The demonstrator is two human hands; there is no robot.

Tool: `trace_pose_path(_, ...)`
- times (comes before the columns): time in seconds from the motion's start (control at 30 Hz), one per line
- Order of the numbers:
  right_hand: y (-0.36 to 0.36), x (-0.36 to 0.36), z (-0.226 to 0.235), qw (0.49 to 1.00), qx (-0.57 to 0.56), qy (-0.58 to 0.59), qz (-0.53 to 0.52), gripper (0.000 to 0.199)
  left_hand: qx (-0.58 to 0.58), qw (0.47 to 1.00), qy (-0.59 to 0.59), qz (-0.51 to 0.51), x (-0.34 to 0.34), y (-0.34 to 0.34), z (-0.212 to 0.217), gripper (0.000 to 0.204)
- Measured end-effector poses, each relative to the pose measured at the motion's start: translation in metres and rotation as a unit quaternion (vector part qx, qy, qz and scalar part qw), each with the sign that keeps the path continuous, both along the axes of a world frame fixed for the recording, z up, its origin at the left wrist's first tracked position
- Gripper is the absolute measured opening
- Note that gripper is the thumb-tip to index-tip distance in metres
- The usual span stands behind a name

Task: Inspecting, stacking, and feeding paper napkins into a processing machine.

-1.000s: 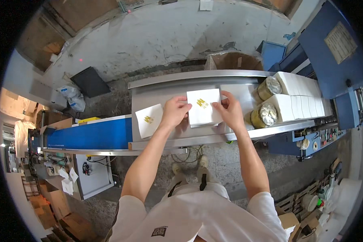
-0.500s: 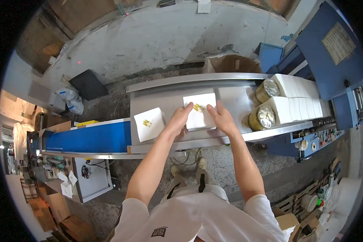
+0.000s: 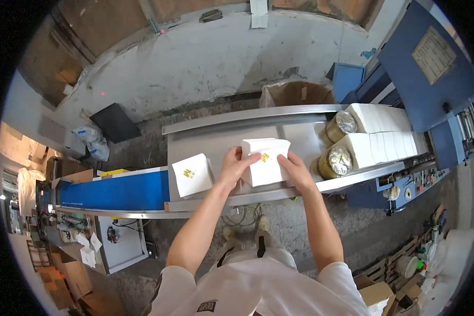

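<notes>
Between my two hands is a stack of white paper napkins (image 3: 268, 169) with a yellow printed mark on top. My left hand (image 3: 236, 166) grips its left side, thumb on the upper face. On the opposite side my right hand (image 3: 297, 169) holds the edge, thumb also on top. The stack's far end looks fanned or lifted, showing several layers. To the left, a second stack of printed napkins (image 3: 191, 176) lies on the metal table (image 3: 224, 152), touched by neither hand.
Two round metal cans (image 3: 335, 161) stand at the right, against long rows of white napkin stacks (image 3: 379, 147). A blue conveyor belt (image 3: 116, 191) runs off to the left. Behind the table is a cardboard box (image 3: 300, 95); blue machinery (image 3: 429, 52) rises at the right.
The held napkin stack has come nearer to me, and its far end now shows spread layers. My head view has shifted slightly. The left napkin stack stays on the table.
</notes>
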State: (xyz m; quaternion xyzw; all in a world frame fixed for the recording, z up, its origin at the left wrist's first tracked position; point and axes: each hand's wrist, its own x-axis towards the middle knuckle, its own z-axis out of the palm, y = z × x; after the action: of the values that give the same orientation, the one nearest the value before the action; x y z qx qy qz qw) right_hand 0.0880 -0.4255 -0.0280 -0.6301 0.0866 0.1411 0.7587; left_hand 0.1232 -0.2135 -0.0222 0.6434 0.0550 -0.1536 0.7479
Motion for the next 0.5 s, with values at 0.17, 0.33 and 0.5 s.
trace_pose_path(0.17,-0.03,-0.028,0.01,0.988,0.129,-0.06,0.055,0.11,-0.043,0.987,-0.109,-0.114,-0.039,-0.002,0.04,0.065)
trace_pose_path(0.33,-0.031,-0.059,0.043,0.971,0.131,-0.164,0.113,0.099,-0.054,0.986,-0.12,-0.107,-0.076,0.011,0.063,0.066)
trace_pose_path(0.5,-0.003,-0.088,0.069,0.977,-0.083,-0.171,0.096,0.077,-0.035,0.993,-0.092,-0.062,-0.12,0.032,0.07,0.08)
